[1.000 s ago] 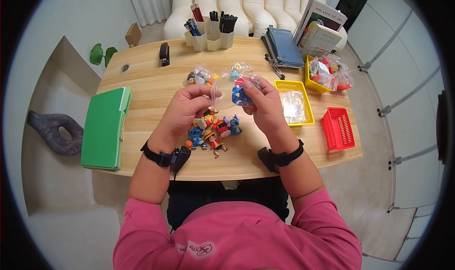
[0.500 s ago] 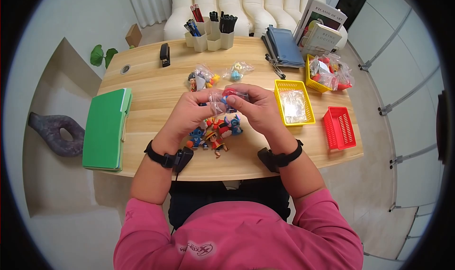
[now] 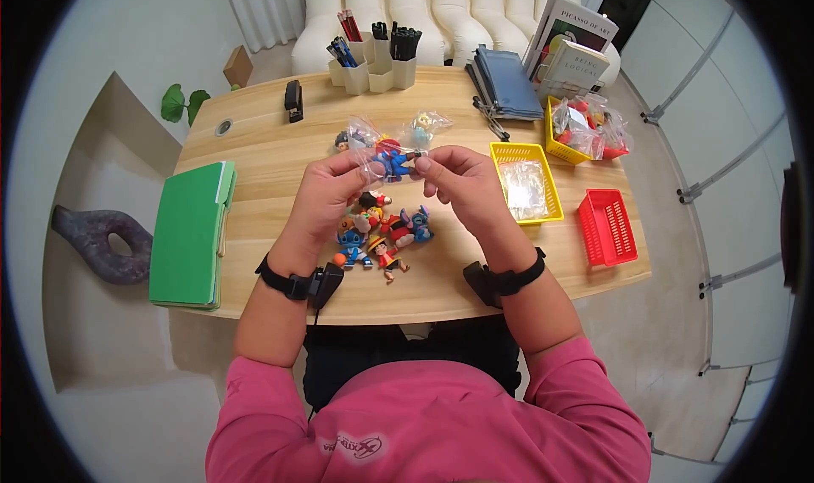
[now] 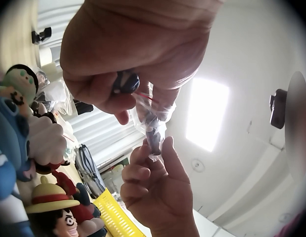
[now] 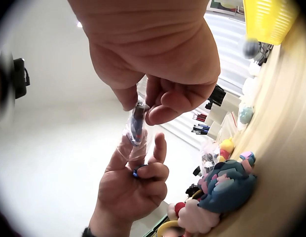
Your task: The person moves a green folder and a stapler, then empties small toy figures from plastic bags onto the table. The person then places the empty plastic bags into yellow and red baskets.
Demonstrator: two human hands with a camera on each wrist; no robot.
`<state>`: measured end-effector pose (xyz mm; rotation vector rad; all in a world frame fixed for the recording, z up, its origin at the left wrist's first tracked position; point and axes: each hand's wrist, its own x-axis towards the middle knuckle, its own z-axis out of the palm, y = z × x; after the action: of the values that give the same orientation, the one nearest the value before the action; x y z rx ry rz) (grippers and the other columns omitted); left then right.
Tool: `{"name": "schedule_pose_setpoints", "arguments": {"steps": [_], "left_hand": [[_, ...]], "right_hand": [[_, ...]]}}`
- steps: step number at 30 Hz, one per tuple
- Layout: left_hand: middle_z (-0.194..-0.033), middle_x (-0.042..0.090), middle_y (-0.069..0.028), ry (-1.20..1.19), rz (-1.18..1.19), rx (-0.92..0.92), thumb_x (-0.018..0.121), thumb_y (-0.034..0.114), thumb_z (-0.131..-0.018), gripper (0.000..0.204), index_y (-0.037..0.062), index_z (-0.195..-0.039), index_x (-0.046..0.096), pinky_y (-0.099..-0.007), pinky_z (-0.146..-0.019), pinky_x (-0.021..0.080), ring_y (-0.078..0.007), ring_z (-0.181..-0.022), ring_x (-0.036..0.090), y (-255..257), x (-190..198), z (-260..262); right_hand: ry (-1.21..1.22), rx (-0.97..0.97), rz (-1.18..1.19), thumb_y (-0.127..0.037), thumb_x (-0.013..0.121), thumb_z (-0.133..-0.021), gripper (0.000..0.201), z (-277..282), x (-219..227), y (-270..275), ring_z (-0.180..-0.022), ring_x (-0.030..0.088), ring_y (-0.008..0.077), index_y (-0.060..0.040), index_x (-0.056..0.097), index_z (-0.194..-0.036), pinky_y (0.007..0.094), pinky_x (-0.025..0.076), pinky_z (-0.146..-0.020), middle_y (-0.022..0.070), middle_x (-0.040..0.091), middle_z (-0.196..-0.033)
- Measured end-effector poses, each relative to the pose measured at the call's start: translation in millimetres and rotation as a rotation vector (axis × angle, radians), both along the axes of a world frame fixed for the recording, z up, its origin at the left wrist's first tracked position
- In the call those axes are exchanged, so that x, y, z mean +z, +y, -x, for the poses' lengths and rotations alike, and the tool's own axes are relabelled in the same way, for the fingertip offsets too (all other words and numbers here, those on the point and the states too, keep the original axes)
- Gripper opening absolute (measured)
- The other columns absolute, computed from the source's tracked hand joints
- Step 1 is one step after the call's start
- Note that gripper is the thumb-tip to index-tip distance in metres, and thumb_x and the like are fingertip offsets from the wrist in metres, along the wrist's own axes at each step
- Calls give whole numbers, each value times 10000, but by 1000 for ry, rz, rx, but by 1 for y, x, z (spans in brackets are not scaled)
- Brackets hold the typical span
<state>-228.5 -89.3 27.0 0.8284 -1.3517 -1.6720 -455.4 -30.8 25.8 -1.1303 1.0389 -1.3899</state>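
Observation:
Above the table, both hands pinch a clear plastic bag with a blue figure [image 3: 395, 164] inside. My left hand [image 3: 326, 196] grips the bag's left side; my right hand [image 3: 471, 188] pinches its right end with thumb and fingers. In the left wrist view, a small dark blue object [image 4: 127, 81] also lies in the left hand's curled fingers. Below the hands, several loose figures stand or lie together, among them a blue one [image 3: 351, 247] and a straw-hatted one [image 3: 386, 256]. Behind are bagged figures [image 3: 424, 127].
A yellow basket [image 3: 553, 205] with clear bags and an upright-sided red basket [image 3: 606, 228] are at right; another yellow basket [image 3: 566, 150] holds bagged items. Green folders [image 3: 191, 233] lie left. A stapler [image 3: 293, 101], pen holders [image 3: 356, 78] and blue pouches [image 3: 509, 83] stand or lie farther back.
The hands came together from apart, then spread slightly with the bag stretched between them. The blue figure, earlier at the right hand, now shows inside the bag between both hands.

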Motion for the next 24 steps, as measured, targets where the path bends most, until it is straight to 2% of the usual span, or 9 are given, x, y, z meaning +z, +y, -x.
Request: {"name": "schedule_pose_setpoints", "arguments": {"steps": [5, 10, 13, 15, 17, 19, 20, 22, 24], "left_hand": [[-723, 524, 99, 40, -12, 30, 751, 109, -969, 225, 11, -1172, 760, -191, -522, 280, -2, -598, 387, -2, -3, -1], [-745, 589, 51, 83, -58, 124, 742, 149, -960, 205, 13, -1114, 737, -189, -494, 313, -15, -584, 455, -9, -2, -7], [-774, 637, 6, 225, -100, 333, 700, 182, -965, 196, 21, -1076, 703, -197, -477, 336, -34, -590, 510, -21, -5, -19], [-777, 648, -16, 169, 33, 330, 671, 191, -952, 190, 30, -1053, 674, -211, -457, 317, -45, -593, 518, -23, -2, -22], [-823, 699, -35, 82, 83, 294, 652, 163, -945, 169, 31, -1035, 708, -217, -465, 378, -69, -635, 584, -23, -11, -19], [-874, 744, -58, -407, 150, -168, 646, 158, -952, 213, 7, -1065, 747, -261, -555, 496, -112, -693, 656, -13, -16, -10], [-874, 744, -58, -407, 150, -169, 646, 158, -952, 213, 7, -1065, 747, -261, -555, 496, -112, -693, 656, -8, -14, -6], [-943, 771, -78, -738, 429, -272, 696, 155, -933, 261, 10, -1139, 765, -304, -703, 560, -159, -783, 704, 3, -6, -2], [-958, 769, -91, -740, 484, -248, 737, 162, -908, 307, 17, -1177, 757, -311, -753, 556, -172, -818, 707, 8, 1, -3]], "right_hand": [[44, -51, 0, -257, 749, -1010, 217, 2, -10, -5, -709, 599, 41, -40, 756, -1017, 191, 386, -562, 24, 737, -893], [-95, -181, 61, -259, 676, -1057, 199, 6, -11, -9, -691, 611, 67, -61, 678, -1037, 201, 401, -549, 15, 695, -892], [-209, -309, 94, -258, 620, -1087, 184, 21, -10, -14, -686, 629, 95, -78, 610, -1051, 210, 425, -536, 28, 676, -889], [-335, -417, 137, -261, 619, -1088, 182, 28, -10, -17, -679, 634, 105, -81, 600, -1069, 214, 443, -538, 42, 686, -900], [-353, -414, 136, -251, 626, -1083, 170, 28, -10, -18, -671, 633, 108, -84, 591, -1080, 216, 452, -538, 50, 697, -916], [-345, -361, 109, -241, 648, -1070, 169, 23, -10, -17, -671, 636, 105, -81, 596, -1085, 209, 451, -538, 61, 706, -927], [-346, -363, 109, -241, 648, -1070, 169, 20, -9, -15, -671, 636, 105, -81, 596, -1085, 209, 451, -538, 61, 706, -927], [-297, -312, 71, -229, 671, -1054, 171, 15, -7, -12, -672, 642, 104, -79, 600, -1095, 201, 451, -538, 70, 713, -926], [-287, -287, 59, -227, 679, -1048, 176, 15, -8, -12, -677, 649, 105, -78, 602, -1098, 199, 452, -537, 70, 713, -919]]}}
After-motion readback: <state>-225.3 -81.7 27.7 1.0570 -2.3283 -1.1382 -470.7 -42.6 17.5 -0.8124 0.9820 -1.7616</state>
